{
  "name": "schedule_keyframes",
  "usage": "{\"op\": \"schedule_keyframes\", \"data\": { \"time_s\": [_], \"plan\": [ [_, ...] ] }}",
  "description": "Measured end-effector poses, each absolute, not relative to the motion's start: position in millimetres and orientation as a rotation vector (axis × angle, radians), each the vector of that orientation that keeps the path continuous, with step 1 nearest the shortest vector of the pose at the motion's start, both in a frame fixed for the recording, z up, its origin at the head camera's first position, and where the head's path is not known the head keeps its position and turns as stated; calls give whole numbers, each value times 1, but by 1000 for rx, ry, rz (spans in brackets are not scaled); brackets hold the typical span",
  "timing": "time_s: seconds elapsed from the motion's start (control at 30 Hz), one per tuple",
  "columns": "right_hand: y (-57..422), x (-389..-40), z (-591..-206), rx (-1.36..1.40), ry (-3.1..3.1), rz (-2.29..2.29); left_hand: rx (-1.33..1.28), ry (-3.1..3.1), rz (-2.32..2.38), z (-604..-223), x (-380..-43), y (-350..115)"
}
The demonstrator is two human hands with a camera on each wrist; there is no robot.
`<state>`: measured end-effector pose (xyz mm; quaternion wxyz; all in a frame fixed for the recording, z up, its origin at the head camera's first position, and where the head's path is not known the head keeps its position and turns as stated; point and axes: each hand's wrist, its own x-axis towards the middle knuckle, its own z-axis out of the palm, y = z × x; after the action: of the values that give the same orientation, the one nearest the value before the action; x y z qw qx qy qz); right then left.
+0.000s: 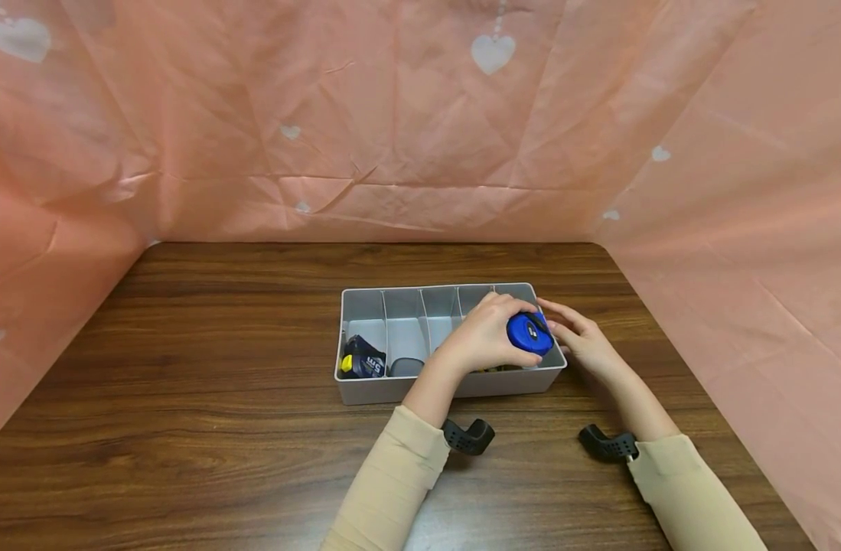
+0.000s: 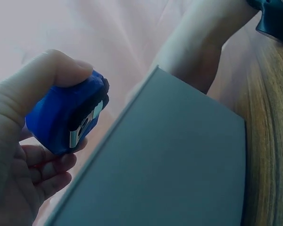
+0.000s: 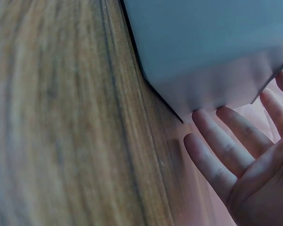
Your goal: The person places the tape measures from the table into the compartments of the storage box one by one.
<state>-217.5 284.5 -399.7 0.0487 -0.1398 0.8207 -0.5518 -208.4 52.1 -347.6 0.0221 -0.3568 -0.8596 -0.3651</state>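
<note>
A blue tape measure (image 1: 529, 334) is in my left hand (image 1: 487, 334), pinched between thumb and fingers above the right end of a grey divided box (image 1: 442, 390). The left wrist view shows its metal tape end (image 2: 85, 125) past the thumb. My right hand (image 1: 585, 344) is at the box's right end. In the right wrist view its fingers (image 3: 226, 146) are spread and fairly straight, with some tips at the end wall. A dark tape measure with a yellow button (image 1: 363, 360) lies in the leftmost compartment. My left hand hides part of the right compartments.
A grey rounded object (image 1: 406, 367) lies in the second compartment from the left. Something yellow and dark (image 1: 497, 368) shows below my left hand. The box stands on a brown wooden table (image 1: 206, 383), with pink cloth (image 1: 392, 115) at the back and sides.
</note>
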Motion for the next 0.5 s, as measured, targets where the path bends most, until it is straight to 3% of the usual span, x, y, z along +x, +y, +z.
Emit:
{"op": "schedule_keyframes", "data": {
  "time_s": [0.5],
  "plan": [
    [283,-219,-400,-426,2488,-1698,-1153,-2694,-952,-356,-211,59]
  ]
}}
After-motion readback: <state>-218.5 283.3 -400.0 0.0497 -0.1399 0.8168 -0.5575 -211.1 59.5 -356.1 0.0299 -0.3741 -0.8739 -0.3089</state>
